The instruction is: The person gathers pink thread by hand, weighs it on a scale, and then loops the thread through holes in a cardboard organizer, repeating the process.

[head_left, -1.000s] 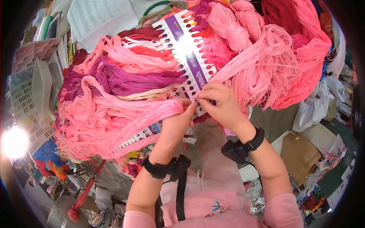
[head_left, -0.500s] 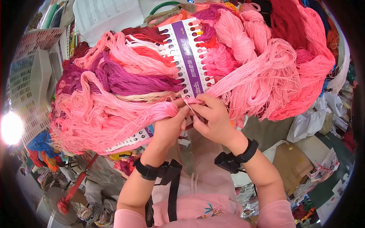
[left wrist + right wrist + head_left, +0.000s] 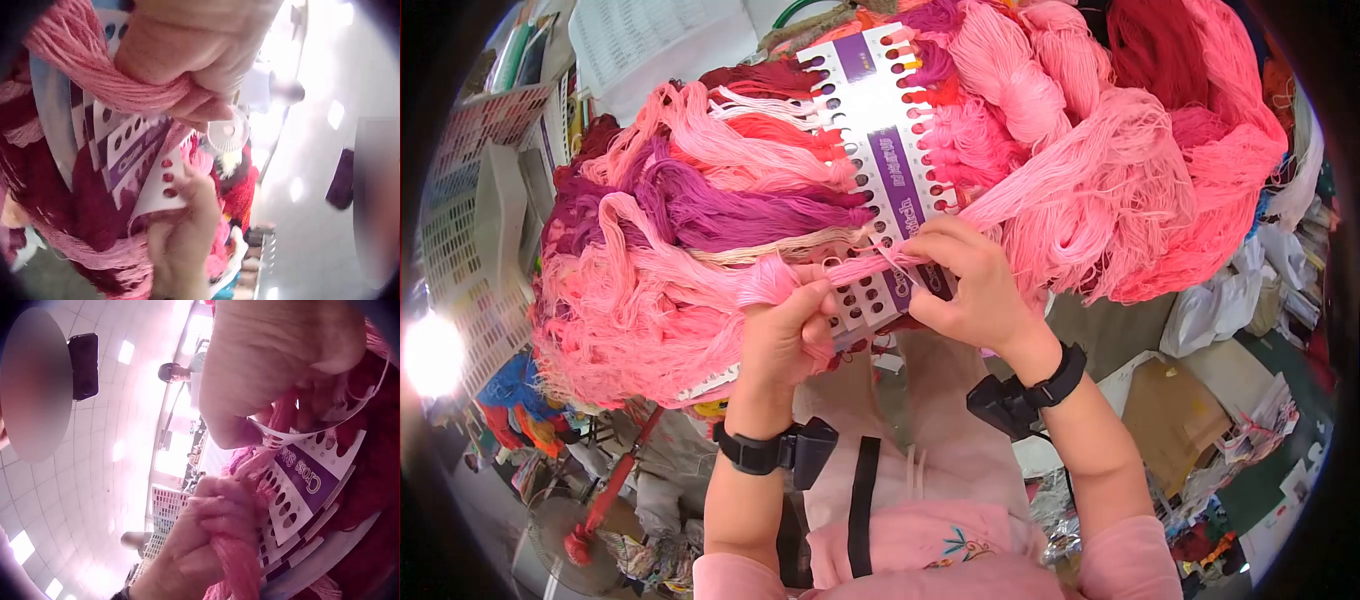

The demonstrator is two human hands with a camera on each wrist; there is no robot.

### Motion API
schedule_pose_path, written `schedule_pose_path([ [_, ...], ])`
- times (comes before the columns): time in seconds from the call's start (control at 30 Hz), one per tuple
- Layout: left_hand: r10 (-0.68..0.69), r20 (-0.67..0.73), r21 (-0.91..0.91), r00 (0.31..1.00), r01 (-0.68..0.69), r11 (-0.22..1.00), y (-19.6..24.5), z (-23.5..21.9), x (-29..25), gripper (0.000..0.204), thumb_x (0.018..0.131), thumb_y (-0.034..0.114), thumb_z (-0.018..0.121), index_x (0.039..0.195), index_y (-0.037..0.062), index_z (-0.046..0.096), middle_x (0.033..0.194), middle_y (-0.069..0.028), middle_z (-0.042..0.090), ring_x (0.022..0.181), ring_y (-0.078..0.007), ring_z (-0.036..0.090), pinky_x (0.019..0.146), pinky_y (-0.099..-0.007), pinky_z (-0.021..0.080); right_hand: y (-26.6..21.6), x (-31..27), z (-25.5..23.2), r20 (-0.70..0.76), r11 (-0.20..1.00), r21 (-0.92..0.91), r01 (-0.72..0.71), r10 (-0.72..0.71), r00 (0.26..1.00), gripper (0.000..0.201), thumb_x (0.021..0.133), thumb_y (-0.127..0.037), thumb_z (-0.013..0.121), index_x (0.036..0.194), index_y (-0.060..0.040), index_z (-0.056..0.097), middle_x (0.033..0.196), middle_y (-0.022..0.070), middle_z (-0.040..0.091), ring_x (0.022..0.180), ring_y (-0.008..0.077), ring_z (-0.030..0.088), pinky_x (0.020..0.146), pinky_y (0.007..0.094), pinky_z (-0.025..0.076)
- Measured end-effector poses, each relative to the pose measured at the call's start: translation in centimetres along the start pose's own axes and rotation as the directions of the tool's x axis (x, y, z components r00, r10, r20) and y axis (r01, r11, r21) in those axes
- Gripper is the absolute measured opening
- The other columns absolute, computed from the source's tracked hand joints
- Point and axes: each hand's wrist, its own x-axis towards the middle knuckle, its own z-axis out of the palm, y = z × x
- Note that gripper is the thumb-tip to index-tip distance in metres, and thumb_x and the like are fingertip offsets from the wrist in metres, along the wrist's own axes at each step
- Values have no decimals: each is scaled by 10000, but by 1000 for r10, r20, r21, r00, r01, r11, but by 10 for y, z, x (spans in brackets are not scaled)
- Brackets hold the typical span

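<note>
**Operator A:** At centre of the head view we have both hands on one pink thread bundle. Our left hand has its fingers curled round the bundle's thick end, at about 9 o'clock from the right hand.

**Operator B:** Confirmed. Our right hand pinches the bundle's narrow end between thumb and fingertips, directly over the white and purple thread card. The right wrist view shows that hand against the card's punched edge, though we cannot tell which hole the strand meets.

**Operator A:** Long axis of the bundle: it runs from roughly 8 o'clock at the left hand to 2 o'clock at the right hand, taut between them. The card's long axis runs from about 12 o'clock down to 6 o'clock, so the bundle crosses it at an angle.

**Operator B:** The right hand is the nearer one to the card's holes; the left hand sits just off the card's left edge and holds the bulk. In the left wrist view the card lies directly below that grip.

**Operator A:** Surroundings: the card lies on a large heap of pink, red and purple skeins. Printed sheets lie at 11 o'clock, well apart from both hands.
</note>
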Motion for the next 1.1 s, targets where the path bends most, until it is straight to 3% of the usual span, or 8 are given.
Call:
schedule_pose_path([
  [0.33,-51,-69,102,996,58,993,-12,6,-17,197,797,120,492,954,1,504,559,6,480,367,-17,291,355,-152,231,10,-4,9,6,995,-34,96,-96,995,330,613,-60,535,930,-8,460,845,142,483,710,308,508,623,355,427],
  [0.4,-5,341,-205,940,80,976,-7,6,-29,225,822,111,422,1016,7,472,550,3,481,353,-16,294,341,-159,232,15,-6,12,-25,994,-67,90,-92,995,325,635,-34,517,950,-17,436,849,146,481,701,319,509,608,366,424],
  [0.5,-39,365,-145,930,98,985,-1,3,-29,272,816,129,408,1063,16,435,556,-14,496,356,-15,330,327,-161,242,17,-7,12,-39,993,-58,105,-107,993,315,646,10,485,952,-29,416,835,155,489,692,338,508,584,381,419],
  [0.63,53,123,592,991,-116,797,-27,41,12,302,813,167,433,1079,24,418,593,-33,526,304,-31,326,276,-185,228,10,-4,3,-14,968,228,-108,114,993,290,667,26,441,951,-34,432,779,130,506,675,249,536,595,325,427],
  [0.83,-36,-33,306,999,45,951,-16,19,11,195,812,186,444,896,25,516,459,-15,455,315,-40,336,281,-188,230,16,1,-1,78,539,814,-216,267,960,195,657,-3,464,813,-26,579,747,97,556,721,176,541,671,258,406],
  [0.9,-96,209,225,973,48,973,-13,11,6,202,811,189,456,913,24,512,460,-17,460,309,-42,326,284,-181,238,13,4,0,221,898,427,-107,11,975,166,672,-27,521,826,-28,582,871,82,548,860,178,490,764,293,381],
  [0.97,-143,298,209,944,81,975,-17,16,5,207,806,188,465,917,20,513,509,-20,490,318,-40,325,297,-159,246,16,3,13,82,950,305,66,-96,992,188,664,-68,566,851,-49,586,887,92,539,873,217,482,789,327,359],
  [1.1,-223,-32,50,974,224,973,-6,23,4,182,779,151,512,931,50,506,585,4,496,384,-20,350,328,-122,252,25,3,17,-44,938,292,190,-185,982,245,649,-62,550,893,-71,568,834,94,548,848,207,486,759,303,387],
])
